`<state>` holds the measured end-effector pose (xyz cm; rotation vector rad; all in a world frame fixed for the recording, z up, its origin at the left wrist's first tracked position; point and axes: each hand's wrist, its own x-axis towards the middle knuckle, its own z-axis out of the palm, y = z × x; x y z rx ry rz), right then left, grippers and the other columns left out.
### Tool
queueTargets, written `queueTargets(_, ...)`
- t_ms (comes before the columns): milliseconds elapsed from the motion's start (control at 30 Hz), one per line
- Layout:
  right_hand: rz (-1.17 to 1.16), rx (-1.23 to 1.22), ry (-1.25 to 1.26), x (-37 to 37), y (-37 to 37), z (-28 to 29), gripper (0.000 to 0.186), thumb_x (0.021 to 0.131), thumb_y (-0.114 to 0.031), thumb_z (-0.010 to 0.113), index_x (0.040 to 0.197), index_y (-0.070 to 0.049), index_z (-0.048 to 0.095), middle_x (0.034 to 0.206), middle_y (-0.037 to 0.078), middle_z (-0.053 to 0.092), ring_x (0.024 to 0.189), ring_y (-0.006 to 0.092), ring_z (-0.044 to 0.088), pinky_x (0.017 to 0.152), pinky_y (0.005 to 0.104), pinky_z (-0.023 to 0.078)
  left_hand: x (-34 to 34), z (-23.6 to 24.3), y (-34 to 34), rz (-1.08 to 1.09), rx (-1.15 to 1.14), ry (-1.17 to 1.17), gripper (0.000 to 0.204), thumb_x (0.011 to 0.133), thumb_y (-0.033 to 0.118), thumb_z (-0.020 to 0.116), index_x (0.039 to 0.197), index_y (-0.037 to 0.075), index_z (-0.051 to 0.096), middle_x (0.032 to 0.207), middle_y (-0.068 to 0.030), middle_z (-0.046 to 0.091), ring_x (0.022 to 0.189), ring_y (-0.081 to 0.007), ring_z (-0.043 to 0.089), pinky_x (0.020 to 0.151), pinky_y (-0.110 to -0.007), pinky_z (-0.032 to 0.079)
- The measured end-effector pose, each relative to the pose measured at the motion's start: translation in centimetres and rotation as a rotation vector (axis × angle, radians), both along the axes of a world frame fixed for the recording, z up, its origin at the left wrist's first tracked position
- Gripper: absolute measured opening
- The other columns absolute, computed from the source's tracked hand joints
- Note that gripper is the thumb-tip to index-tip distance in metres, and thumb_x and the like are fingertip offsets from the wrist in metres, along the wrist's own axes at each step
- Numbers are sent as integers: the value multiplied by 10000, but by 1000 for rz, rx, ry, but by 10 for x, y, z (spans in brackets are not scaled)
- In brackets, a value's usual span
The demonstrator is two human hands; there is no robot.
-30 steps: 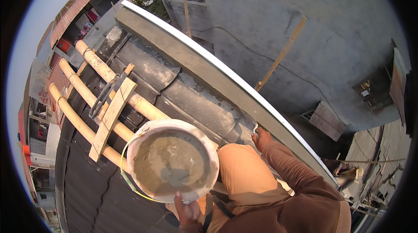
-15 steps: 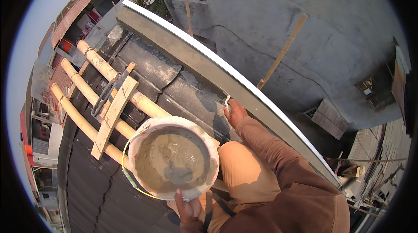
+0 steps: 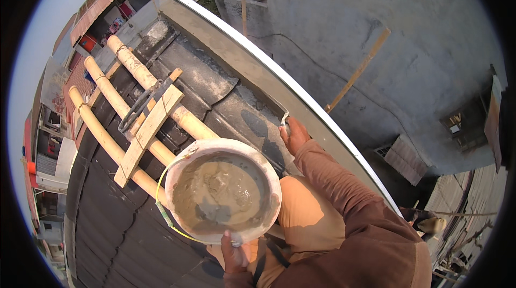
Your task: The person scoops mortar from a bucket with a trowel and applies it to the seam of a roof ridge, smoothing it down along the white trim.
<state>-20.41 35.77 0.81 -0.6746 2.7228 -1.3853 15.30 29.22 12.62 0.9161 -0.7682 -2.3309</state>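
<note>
My left hand (image 3: pixel 235 253) grips the near rim of a pale round bucket (image 3: pixel 275 194), thumb over the edge. Wet grey mortar (image 3: pixel 217 186) lies inside it, and a thin yellow-green handle (image 3: pixel 159 196) hangs down its left side. My right hand (image 3: pixel 295 136) is closed round the grip of a trowel (image 3: pixel 284 119), whose bent metal neck shows above the fingers; its blade cannot be made out. That hand is beside a grey plastered ledge (image 3: pixel 231 54) with a white outer edge (image 3: pixel 306 98).
Dark roof tiles (image 3: pixel 215 81) run along the ledge. Left of the bucket, bamboo poles (image 3: pixel 196 124) are crossed by a wooden plank (image 3: pixel 150 133). Beyond the white edge is a drop beside a grey wall (image 3: pixel 333 24), with a slanting timber (image 3: pixel 360 67). My bent knee (image 3: pixel 309 207) is right of the bucket.
The whole view has shifted, so the ledge and poles appear further right. My right hand with the trowel has moved only slightly; the left still holds the bucket rim.
</note>
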Motion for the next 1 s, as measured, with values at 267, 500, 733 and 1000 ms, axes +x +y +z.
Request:
queueTargets(267,15,141,-224,19,-14,-32,295,967,-218,654,1180,-20,606,1088,294,685,1037,501,644,887,541,499,-1,-3,0,5,-16,-28,696,962,312,653,1563,105,370,1547,-78,481,1431,-286,451,1208,-528,331)
queueTargets(500,-64,211,-333,-21,-24,-13,354,995,-270,631,1242,-18,608,1171,266,685,1131,471,634,978,535,493,0,-2,-3,-20,4,16,649,986,283,641,1561,145,374,1544,-50,485,1436,-258,447,1210,-517,341)
queueTargets(733,-84,344,-348,20,93,-58,312,955,-240,698,1159,-8,654,1049,281,710,1008,439,693,888,476,527,-1,-3,-2,-36,32,26,666,969,298,655,1555,143,379,1540,-46,481,1434,-260,444,1202,-516,349)
queueTargets(1000,55,469,-421,-18,5,42,430,993,-301,639,1293,5,610,1185,311,679,1146,471,645,999,500,503,2,0,-7,-71,37,-18,691,957,322,657,1549,101,379,1527,-62,483,1423,-269,448,1190,-513,353)
